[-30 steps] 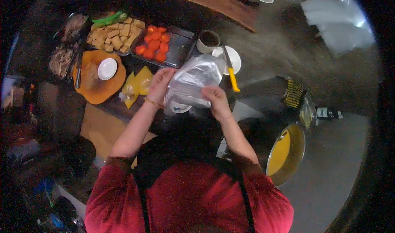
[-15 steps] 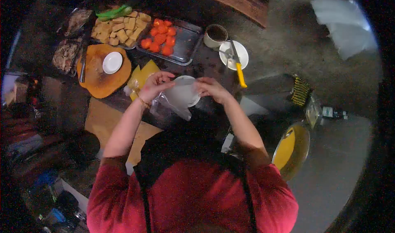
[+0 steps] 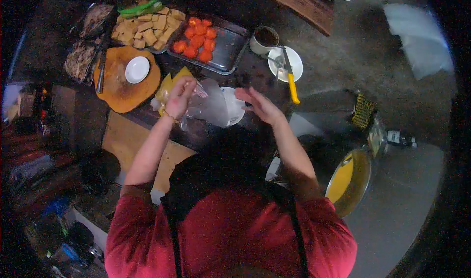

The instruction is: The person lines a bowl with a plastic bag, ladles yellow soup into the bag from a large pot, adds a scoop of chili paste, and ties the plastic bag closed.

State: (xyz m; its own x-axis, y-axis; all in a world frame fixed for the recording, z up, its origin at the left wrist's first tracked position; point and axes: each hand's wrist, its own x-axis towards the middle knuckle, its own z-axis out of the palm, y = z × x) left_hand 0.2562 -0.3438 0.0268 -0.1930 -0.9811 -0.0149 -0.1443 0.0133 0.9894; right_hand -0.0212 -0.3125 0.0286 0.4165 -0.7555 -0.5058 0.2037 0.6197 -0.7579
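Observation:
A clear plastic bag (image 3: 210,104) is pinched at its left side by my left hand (image 3: 179,99), whose fingers are closed. The bag spreads over a round white dish (image 3: 237,113) and hides its left part. At the dish's right side, my right hand (image 3: 262,107) is open with the fingers apart and holds nothing. Behind my left hand is a yellow package (image 3: 182,74), partly hidden. Left of that lies a round wooden cutting board (image 3: 114,95) with a small white saucer (image 3: 137,69) and a dark-bladed knife (image 3: 101,72) on it.
Toward the back are a tray of tofu pieces (image 3: 147,30) with green peppers (image 3: 141,8) and a metal tray (image 3: 230,45) holding tomatoes (image 3: 197,41). A cup (image 3: 264,38) and a plate (image 3: 294,62) with a yellow-handled knife (image 3: 293,89) stand right. A pan (image 3: 360,189) holds yellow liquid.
My right hand has let go of the plastic bag and moved right, fingers spreading. The bag has shifted left off part of the white dish, still in my left hand.

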